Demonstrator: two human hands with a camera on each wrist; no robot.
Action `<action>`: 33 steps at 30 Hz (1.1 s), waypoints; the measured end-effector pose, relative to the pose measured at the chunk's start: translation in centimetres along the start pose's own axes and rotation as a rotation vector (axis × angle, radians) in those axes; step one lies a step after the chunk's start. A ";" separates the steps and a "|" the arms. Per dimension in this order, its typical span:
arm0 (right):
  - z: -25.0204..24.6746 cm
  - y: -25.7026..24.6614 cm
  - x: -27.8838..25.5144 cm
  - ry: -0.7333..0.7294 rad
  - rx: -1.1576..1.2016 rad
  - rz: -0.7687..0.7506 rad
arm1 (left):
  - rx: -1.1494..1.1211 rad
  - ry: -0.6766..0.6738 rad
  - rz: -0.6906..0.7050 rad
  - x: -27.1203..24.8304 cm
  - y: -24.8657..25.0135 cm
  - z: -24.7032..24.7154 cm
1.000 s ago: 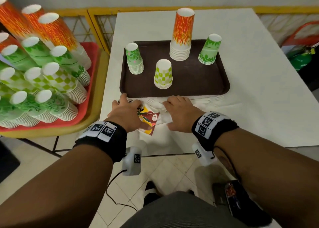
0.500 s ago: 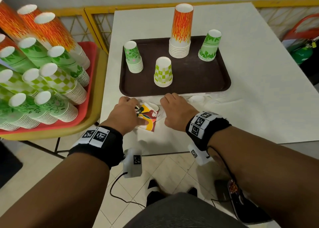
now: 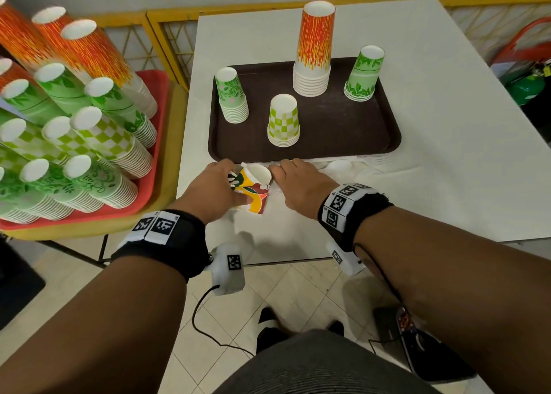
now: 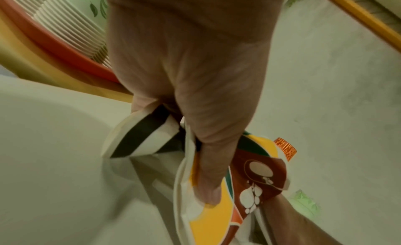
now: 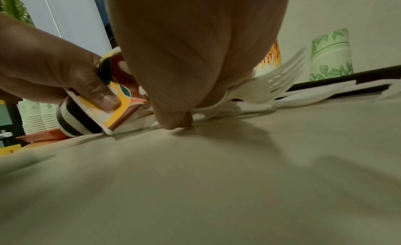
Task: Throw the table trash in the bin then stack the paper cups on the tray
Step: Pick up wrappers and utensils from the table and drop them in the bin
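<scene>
Crushed colourful paper cups (image 3: 253,189), yellow, red and black-striped, sit at the table's near edge, and my left hand (image 3: 222,185) grips them. The left wrist view has my thumb pressed on the yellow cup (image 4: 212,214), beside the striped one (image 4: 139,138). Just right of them my right hand (image 3: 298,182) curls round white plastic forks (image 5: 273,82) on the table. More white cutlery (image 3: 343,165) lies along the front rim of the brown tray (image 3: 343,125). On the tray stand upside-down cup stacks: orange (image 3: 314,47), leaf green (image 3: 363,74), floral green (image 3: 231,95) and checked (image 3: 283,120).
At the left, a red tray (image 3: 152,167) on a yellow stand holds several tall leaning cup stacks (image 3: 89,131). A yellow railing (image 3: 167,35) runs behind the white table (image 3: 447,155). A green and red object (image 3: 527,80) stands at the far right. Tiled floor lies below.
Both hands have slid forward to the tray's front rim. The left has tipped the crushed cups up off the table. The right has closed over the white forks.
</scene>
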State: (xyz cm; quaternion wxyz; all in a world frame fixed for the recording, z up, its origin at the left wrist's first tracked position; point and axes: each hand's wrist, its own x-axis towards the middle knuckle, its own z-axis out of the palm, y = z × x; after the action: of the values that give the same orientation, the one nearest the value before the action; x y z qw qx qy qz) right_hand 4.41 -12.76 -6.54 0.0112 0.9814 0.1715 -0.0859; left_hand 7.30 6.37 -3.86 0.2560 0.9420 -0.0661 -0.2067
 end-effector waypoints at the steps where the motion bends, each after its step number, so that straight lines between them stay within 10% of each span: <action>1: 0.0 0.1 -0.1 0.003 0.001 -0.002 | -0.026 -0.006 -0.001 -0.1 0.0 -0.2; 23: 0.6 3.0 -2.8 0.063 0.176 0.006 | -0.636 -0.133 0.034 -0.5 -0.9 -1.9; 33: 0.2 4.3 -4.8 0.044 0.640 0.285 | -0.774 -0.182 0.006 1.1 1.6 -1.1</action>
State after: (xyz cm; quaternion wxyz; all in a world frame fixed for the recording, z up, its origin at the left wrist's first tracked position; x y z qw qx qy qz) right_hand 1.43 -18.45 -5.97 -0.2887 0.9509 -0.0025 -0.1115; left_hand 8.70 5.21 -2.54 0.5857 0.7537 -0.0087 -0.2981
